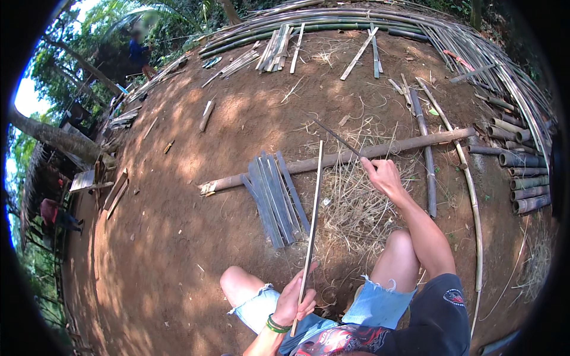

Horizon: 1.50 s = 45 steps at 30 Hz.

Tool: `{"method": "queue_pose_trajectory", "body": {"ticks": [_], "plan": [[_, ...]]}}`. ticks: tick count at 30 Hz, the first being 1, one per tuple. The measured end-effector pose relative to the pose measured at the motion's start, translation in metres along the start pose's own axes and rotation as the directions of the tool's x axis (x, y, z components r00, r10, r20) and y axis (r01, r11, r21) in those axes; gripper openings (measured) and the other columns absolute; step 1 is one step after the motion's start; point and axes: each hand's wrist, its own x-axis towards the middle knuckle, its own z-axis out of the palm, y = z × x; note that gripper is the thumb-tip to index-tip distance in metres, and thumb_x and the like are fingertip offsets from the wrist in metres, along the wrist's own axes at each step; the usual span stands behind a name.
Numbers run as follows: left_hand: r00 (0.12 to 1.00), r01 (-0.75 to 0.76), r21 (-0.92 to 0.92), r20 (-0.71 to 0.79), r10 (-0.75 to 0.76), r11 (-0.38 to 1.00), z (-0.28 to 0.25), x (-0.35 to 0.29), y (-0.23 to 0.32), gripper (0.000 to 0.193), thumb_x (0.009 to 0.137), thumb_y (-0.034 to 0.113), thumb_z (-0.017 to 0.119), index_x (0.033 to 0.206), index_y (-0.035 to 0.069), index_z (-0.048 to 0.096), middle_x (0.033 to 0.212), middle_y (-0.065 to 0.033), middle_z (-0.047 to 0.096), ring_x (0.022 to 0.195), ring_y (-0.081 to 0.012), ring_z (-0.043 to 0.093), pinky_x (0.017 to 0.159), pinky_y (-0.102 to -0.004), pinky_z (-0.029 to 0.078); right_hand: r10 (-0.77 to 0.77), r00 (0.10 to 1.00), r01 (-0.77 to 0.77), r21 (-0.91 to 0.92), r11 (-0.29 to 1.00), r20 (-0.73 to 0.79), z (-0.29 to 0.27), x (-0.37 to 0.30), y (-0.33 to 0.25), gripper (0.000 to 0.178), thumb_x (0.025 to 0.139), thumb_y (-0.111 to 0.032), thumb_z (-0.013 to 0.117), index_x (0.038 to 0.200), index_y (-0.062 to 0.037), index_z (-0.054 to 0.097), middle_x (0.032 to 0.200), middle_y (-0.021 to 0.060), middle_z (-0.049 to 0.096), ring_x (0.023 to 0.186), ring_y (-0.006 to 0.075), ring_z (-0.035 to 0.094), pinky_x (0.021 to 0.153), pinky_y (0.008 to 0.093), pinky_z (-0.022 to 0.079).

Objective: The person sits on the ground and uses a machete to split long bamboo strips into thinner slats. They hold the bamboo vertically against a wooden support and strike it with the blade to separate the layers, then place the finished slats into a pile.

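My left hand (293, 301), low in the view and wearing a green band at the wrist, is closed around the lower part of a long, narrow bamboo strip (316, 202). The strip points up and away from me, its far end over a round pole on the ground. Farther out to the right, my right hand (383, 175) grips a knife (337, 138) with a long, thin, dark blade that points to the far left. The fist hides its handle. Blade and strip are apart. A stack of flat dark bamboo slats (270, 199) leans on the pole, left of the strip.
The round pole (409, 144) crosses the dirt in front of me. Pale shavings (356, 207) pile up between my hands. Cut bamboo tubes (530, 184) lie at the right, long bamboo poles (314, 28) at the far edge. Two people (138, 52) (52, 212) are far left.
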Motion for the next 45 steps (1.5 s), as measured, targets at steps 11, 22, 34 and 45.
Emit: {"method": "queue_pose_trajectory", "body": {"ticks": [11,22,34,45], "plan": [[0.932,0.08,-0.491,0.346,0.109,0.867,-0.029,0.063,0.033,0.057,0.109,0.048,0.026,0.16,0.031,0.01,0.058,0.003,0.036,0.036,-0.0061,0.038,0.031,-0.0213,0.032,-0.295,0.951,0.272,0.202,0.941,0.094,0.002,-0.059,-0.05,0.06,0.096,-0.052,0.056,0.066,-0.0007,0.063,0.053,0.0182,0.056,0.048,0.0302,0.053,0.053,0.0441,0.042],[0.954,-0.067,-0.454,0.232,0.19,0.889,-0.006,0.081,0.055,0.056,0.109,0.039,0.035,0.159,0.021,0.016,0.082,-0.0036,0.044,0.049,-0.0068,0.043,0.042,-0.0204,0.038,-0.582,0.803,0.562,0.159,0.812,0.131,0.012,-0.076,-0.062,0.045,0.089,-0.046,0.069,0.068,-0.0061,0.064,0.058,0.015,0.063,0.053,0.0357,0.063,0.053,0.0454,0.05],[0.927,-0.318,0.293,-0.103,0.36,0.902,0.022,0.077,0.065,0.057,0.11,0.03,0.036,0.161,0.027,0.01,0.073,-0.0004,0.044,0.044,-0.0073,0.04,0.038,-0.0209,0.034,-0.675,0.72,0.646,0.202,0.736,0.159,0.018,-0.082,-0.069,0.053,0.087,-0.05,0.069,0.063,-0.0044,0.058,0.055,0.015,0.058,0.049,0.0356,0.06,0.048,0.0456,0.047],[0.978,-0.204,0.218,0.01,0.206,0.954,0.008,0.03,0.033,0.059,0.11,0.024,0.038,0.161,0.026,0.009,0.068,-0.0002,0.042,0.045,-0.0071,0.039,0.042,-0.0222,0.037,-0.523,0.852,0.524,0.035,0.851,-0.032,0.019,-0.039,-0.027,0.061,0.092,-0.059,0.059,0.063,-0.0051,0.061,0.051,0.017,0.056,0.047,0.0361,0.059,0.05,0.0456,0.047]]}}
